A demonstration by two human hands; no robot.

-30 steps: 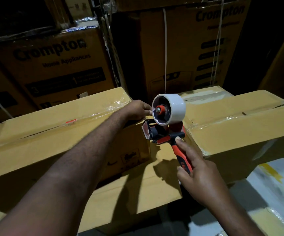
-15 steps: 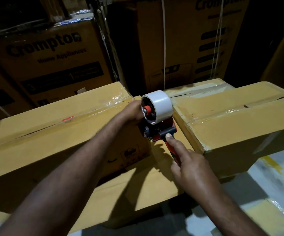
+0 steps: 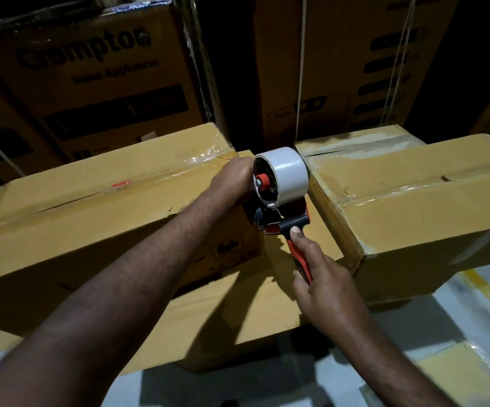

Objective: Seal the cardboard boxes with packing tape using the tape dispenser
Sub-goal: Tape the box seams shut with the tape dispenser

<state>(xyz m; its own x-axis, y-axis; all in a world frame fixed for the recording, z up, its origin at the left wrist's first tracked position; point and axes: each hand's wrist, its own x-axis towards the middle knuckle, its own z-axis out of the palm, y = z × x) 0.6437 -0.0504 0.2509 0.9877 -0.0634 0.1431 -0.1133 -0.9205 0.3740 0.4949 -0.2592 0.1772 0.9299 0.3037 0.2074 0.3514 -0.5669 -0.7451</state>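
Note:
A tape dispenser (image 3: 286, 173) with a white roll, red hub and red-black handle sits at the top right corner of the left cardboard box (image 3: 91, 207). My right hand (image 3: 329, 292) grips the handle, index finger stretched up to the grey body. My left hand (image 3: 232, 180) rests on that box's top right corner, right beside the roll, which hides its fingertips. Clear tape shines along the left box's top seam. A second taped box (image 3: 420, 212) stands to the right. Both rest on a lower flat box (image 3: 267, 306).
Tall printed cartons (image 3: 97, 83) and a strapped carton (image 3: 340, 69) stand close behind. Another taped box (image 3: 355, 142) lies behind the right one. Pale floor (image 3: 458, 318) with yellow marks lies at the lower right.
The dispenser moved left across the gap and now sits against the left box's right end. My left hand stayed on that corner. My right hand followed, still gripping the handle.

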